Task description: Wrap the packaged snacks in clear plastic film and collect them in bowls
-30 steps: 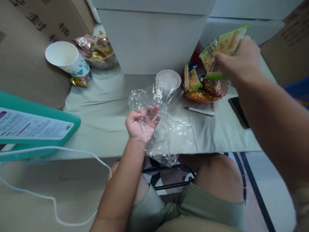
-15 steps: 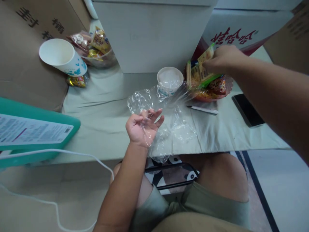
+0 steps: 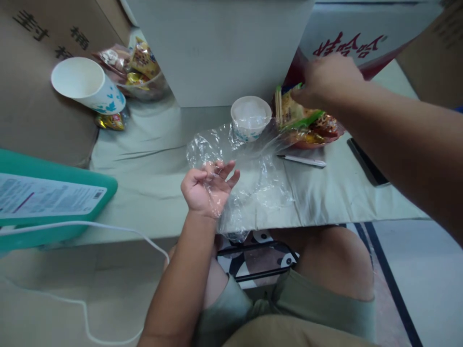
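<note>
My left hand (image 3: 210,188) is palm up, its fingers loosely curled around part of a clear plastic bag (image 3: 267,185). The thin bag spreads crumpled over the table edge, and its far right end reaches the snack basket. My right hand (image 3: 325,79) is over a reddish see-through basket (image 3: 334,137), thumb against a yellow snack packet (image 3: 291,108) with green edges. Its other fingers are mostly hidden behind the hand. More wrapped snacks (image 3: 321,127) lie in the basket. Just left of it stands a white paper cup (image 3: 251,118), partly behind the bag.
A pen (image 3: 304,160) and a dark phone (image 3: 367,161) lie near the basket. At left are a tilted paper cup (image 3: 85,86), a bowl of snacks (image 3: 146,86) and a green jug (image 3: 58,188) with a white cord (image 3: 108,225). A white box (image 3: 224,53) stands behind.
My right hand has come lower and slightly left, bringing the yellow packet down into the basket. My left hand and the bag stay nearly in place; the whole view has shifted slightly.
</note>
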`<state>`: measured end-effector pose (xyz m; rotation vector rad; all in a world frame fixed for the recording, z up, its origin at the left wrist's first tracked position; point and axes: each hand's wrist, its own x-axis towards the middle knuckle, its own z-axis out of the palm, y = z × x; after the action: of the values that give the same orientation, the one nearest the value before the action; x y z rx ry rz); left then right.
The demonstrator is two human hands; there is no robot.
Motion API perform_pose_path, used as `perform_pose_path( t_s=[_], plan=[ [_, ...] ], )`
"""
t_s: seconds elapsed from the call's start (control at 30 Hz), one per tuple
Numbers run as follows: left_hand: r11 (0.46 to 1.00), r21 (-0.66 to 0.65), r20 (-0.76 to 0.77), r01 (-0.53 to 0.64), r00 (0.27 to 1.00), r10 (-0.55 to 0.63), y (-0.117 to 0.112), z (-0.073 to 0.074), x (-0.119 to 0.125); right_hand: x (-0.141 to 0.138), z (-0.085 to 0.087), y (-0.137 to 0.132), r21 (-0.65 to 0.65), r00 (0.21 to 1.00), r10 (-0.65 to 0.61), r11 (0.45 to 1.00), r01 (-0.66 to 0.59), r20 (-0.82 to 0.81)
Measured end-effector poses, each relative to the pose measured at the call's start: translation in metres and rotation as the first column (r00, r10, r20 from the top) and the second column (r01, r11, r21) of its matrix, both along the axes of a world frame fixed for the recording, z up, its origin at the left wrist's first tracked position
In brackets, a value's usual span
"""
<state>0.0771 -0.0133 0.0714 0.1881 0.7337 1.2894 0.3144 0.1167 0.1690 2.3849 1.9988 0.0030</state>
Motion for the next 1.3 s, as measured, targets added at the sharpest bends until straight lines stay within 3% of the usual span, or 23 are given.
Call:
perform_pose_path(
  t_s=[0.17, 0.27, 0.3, 0.33, 0.37, 0.43, 0.47, 0.53, 0.6, 0.67, 0.73, 0.83, 0.9, 0.97, 1.07, 1.23, 1.3],
  plan=[
    [0.998, 0.044, 0.004, 0.052, 0.999, -0.052, 0.001, -0.001, -0.002, -0.007, -0.010, -0.005, -0.099, 0.997, 0.060, 0.993, -0.065, -0.050],
    [0.988, 0.095, -0.016, 0.126, 0.992, -0.125, 0.001, 0.000, -0.012, -0.005, -0.031, -0.034, 0.109, 0.961, 0.104, 0.991, -0.078, -0.255],
    [0.981, 0.112, -0.031, 0.158, 0.987, -0.155, 0.000, 0.000, -0.016, -0.003, -0.044, -0.048, 0.243, 0.847, 0.164, 0.969, -0.043, -0.506],
    [0.974, 0.126, -0.050, 0.188, 0.982, -0.183, 0.000, 0.000, -0.021, -0.002, -0.059, -0.064, 0.298, 0.569, 0.240, 0.954, 0.009, -0.787],
    [0.968, 0.133, -0.070, 0.215, 0.976, -0.207, -0.001, 0.000, -0.025, -0.001, -0.077, -0.079, 0.270, 0.219, 0.252, 0.961, 0.056, -0.943],
    [0.962, 0.130, -0.117, 0.240, 0.967, -0.226, -0.003, 0.000, -0.032, -0.004, -0.112, -0.107, 0.178, 0.025, 0.178, 0.984, -0.004, -0.984],
    [0.964, 0.122, -0.145, 0.237, 0.965, -0.219, -0.004, 0.000, -0.034, -0.008, -0.127, -0.119, 0.112, -0.111, 0.103, 0.991, -0.076, -0.988],
    [0.971, 0.100, -0.205, 0.217, 0.959, -0.194, -0.006, 0.000, -0.036, -0.020, -0.149, -0.134, 0.025, -0.210, -0.019, 0.979, -0.204, -0.977],
    [0.976, 0.074, -0.246, 0.205, 0.952, -0.182, -0.006, 0.000, -0.037, -0.034, -0.158, -0.140, -0.033, -0.223, -0.097, 0.960, -0.277, -0.970],
    [0.975, 0.052, -0.265, 0.216, 0.944, -0.195, -0.003, 0.000, -0.040, -0.045, -0.157, -0.140, -0.096, -0.211, -0.156, 0.958, -0.269, -0.965],
    [0.970, 0.024, -0.302, 0.244, 0.926, -0.225, 0.003, -0.001, -0.046, -0.052, -0.153, -0.136, -0.167, -0.253, -0.207, 0.971, -0.172, -0.945],
    [0.974, -0.080, -0.410, 0.213, 0.883, -0.226, 0.014, -0.004, -0.053, -0.051, -0.148, -0.131, -0.260, -0.379, -0.245, 0.966, -0.012, -0.892],
    [0.971, -0.164, -0.481, 0.173, 0.846, -0.231, 0.020, -0.006, -0.053, -0.045, -0.148, -0.129, -0.268, -0.450, -0.219, 0.962, 0.049, -0.866],
    [0.954, -0.214, -0.546, 0.211, 0.784, -0.296, 0.021, -0.008, -0.048, -0.038, -0.148, -0.128, -0.229, -0.459, -0.173, 0.971, 0.068, -0.872],
    [0.938, -0.196, -0.674, 0.286, 0.655, -0.341, 0.020, -0.013, -0.035, -0.027, -0.150, -0.129, -0.157, -0.345, -0.132, 0.986, 0.048, -0.929],
    [0.960, -0.199, -0.857, 0.197, 0.441, -0.268, 0.025, -0.025, -0.025, -0.009, -0.154, -0.132, -0.046, -0.024, -0.044, 0.994, 0.098, -0.999],
    [0.957, -0.223, -0.879, 0.184, 0.388, -0.279, 0.027, -0.028, -0.028, 0.000, -0.156, -0.132, -0.016, 0.053, -0.023, 0.992, 0.123, -0.998]
  ],
)
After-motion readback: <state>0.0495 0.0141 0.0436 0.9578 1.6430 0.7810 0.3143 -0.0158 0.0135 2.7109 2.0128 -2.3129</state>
